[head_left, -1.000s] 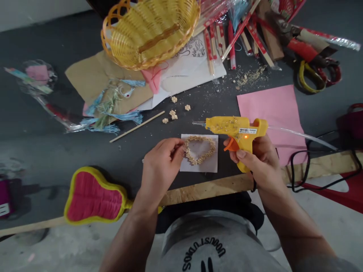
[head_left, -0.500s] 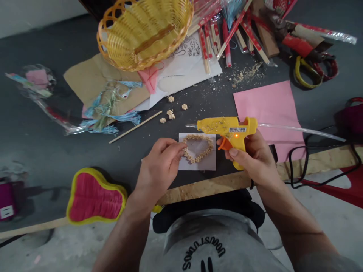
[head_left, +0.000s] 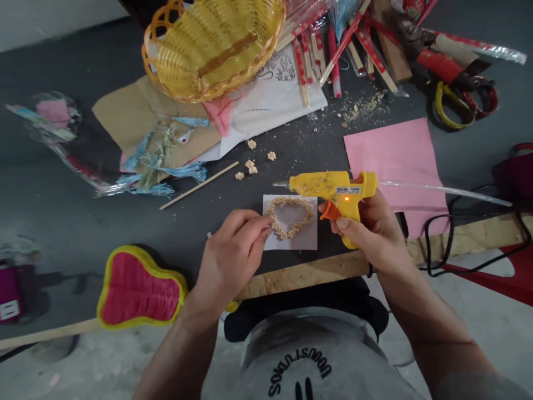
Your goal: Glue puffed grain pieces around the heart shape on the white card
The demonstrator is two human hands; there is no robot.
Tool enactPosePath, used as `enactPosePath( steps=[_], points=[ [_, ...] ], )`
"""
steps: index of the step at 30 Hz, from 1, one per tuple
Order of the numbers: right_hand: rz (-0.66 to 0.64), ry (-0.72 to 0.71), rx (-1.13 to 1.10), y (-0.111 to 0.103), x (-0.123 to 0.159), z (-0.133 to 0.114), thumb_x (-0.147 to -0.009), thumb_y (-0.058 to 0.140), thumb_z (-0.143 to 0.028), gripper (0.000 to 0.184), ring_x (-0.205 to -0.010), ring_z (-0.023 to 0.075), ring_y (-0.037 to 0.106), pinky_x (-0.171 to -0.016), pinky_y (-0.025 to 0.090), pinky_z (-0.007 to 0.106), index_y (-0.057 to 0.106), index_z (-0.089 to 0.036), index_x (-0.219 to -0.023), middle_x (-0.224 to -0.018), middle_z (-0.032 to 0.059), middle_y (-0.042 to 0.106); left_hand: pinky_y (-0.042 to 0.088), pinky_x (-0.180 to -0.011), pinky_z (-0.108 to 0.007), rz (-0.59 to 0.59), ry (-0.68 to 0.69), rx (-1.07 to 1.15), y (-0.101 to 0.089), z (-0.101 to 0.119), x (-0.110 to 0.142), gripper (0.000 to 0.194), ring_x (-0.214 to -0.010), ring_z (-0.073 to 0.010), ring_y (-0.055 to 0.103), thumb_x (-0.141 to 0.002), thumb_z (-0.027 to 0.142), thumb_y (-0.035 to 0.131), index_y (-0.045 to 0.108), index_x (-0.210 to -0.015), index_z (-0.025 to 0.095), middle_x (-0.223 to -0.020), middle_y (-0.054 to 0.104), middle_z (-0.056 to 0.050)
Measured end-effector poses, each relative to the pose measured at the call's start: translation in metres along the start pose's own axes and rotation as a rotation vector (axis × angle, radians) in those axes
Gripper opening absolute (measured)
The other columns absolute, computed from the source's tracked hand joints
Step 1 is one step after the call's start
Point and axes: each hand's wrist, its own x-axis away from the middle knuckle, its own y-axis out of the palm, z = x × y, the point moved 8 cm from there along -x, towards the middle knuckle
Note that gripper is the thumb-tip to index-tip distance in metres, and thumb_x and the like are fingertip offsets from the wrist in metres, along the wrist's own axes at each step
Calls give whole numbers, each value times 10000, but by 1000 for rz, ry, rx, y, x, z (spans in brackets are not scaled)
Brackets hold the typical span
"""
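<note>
From the head view, the step in hand looks to be working at the left edge of one heart-shaped outline of tiny beige pieces (head_left: 310, 211), which lies on one white paper square (head_left: 308, 242) near the table's edge. The left hand (head_left: 233, 244) brings thumb and fingertips close together at that edge; I can't tell whether they grip anything. The right hand (head_left: 377, 236) is wrapped round the handle of one yellow glue gun (head_left: 322, 185), indicator lit, nozzle well clear of the fingers. I'd say the next move calls for a steady left hand and careful nozzle placement. Beyond, I count five loose beige clusters (head_left: 250, 164), two touching, one thin wooden stick (head_left: 199, 185) and one yellow woven basket (head_left: 179, 66).
</note>
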Motion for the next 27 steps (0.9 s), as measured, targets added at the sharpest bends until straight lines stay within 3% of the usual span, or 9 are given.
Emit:
enactPosePath(
  steps=[7,13,27],
  points=[
    [0,-5,-41,1,-1,-1,-823,732,-328,392,-656,108,601,-567,504,253,523,-312,-1153,-935,-22,705,549,-696,-231,-37,47,42,5,11,9,123,-809,-130,680,-968,189,560,675,-1008,204,-936,665,-23],
    [4,-6,-23,1,-1,-1,-819,729,-342,390,-655,111,604,-562,499,257,526,-304,-1150,-934,-17,706,557,-728,-240,-64,49,64,16,8,10,143,-825,-126,661,-984,203,528,664,-1026,223,-946,644,-19],
    [9,0,-9,-1,-1,2,-821,735,-372,418,-655,109,600,-540,487,248,511,-285,-1164,-917,-12,690,547,-717,-245,-59,66,113,21,5,10,158,-815,-129,652,-954,152,542,684,-988,209,-960,634,-23]
  ],
)
